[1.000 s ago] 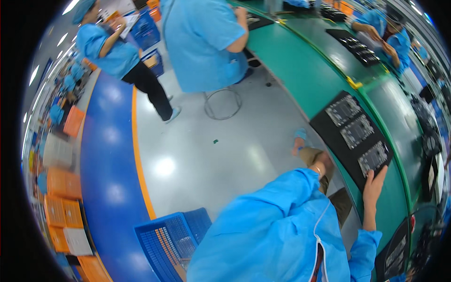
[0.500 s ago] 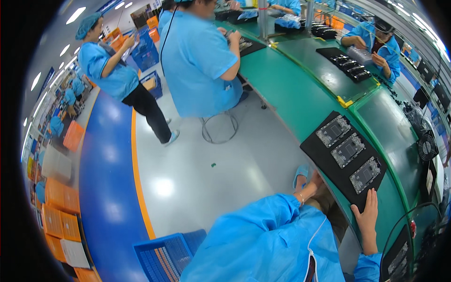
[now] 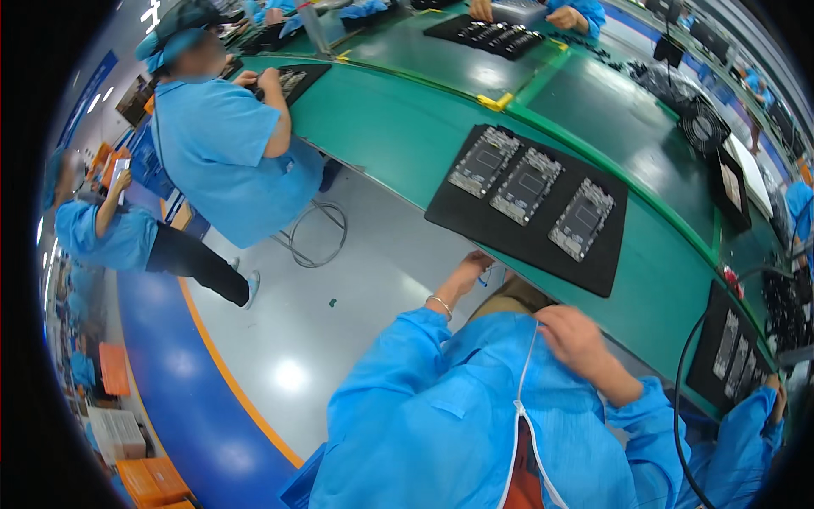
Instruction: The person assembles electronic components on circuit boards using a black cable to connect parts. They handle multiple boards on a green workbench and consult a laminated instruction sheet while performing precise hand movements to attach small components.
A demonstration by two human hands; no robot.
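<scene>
My left hand [image 3: 468, 273] is low beside the table's near edge, its fingers bent around a small blue piece that I cannot make out. A bracelet circles that wrist. My right hand [image 3: 581, 341] is slightly blurred in front of my blue jacket [image 3: 432, 424], close to the top of its white zip. Its fingers are loosely bent and apart, and I see nothing in them. Beyond both hands a black mat [image 3: 585, 267] lies on the green table, bearing a left circuit board [image 3: 485, 161], a middle circuit board [image 3: 527, 187] and a right circuit board [image 3: 582, 220] in a row.
A seated co-worker [image 3: 220, 144] works farther left along the green table [image 3: 381, 119]. Another person [image 3: 102, 225] stands on the far left. At right are a second mat with boards [image 3: 721, 348], a black cable [image 3: 678, 416], a small fan [image 3: 704, 127] and another person's sleeve [image 3: 738, 441].
My right hand has lifted off the mat's near edge and come back to my jacket front. The view has swung right, so the boards appear farther left. My left hand stays near the table edge.
</scene>
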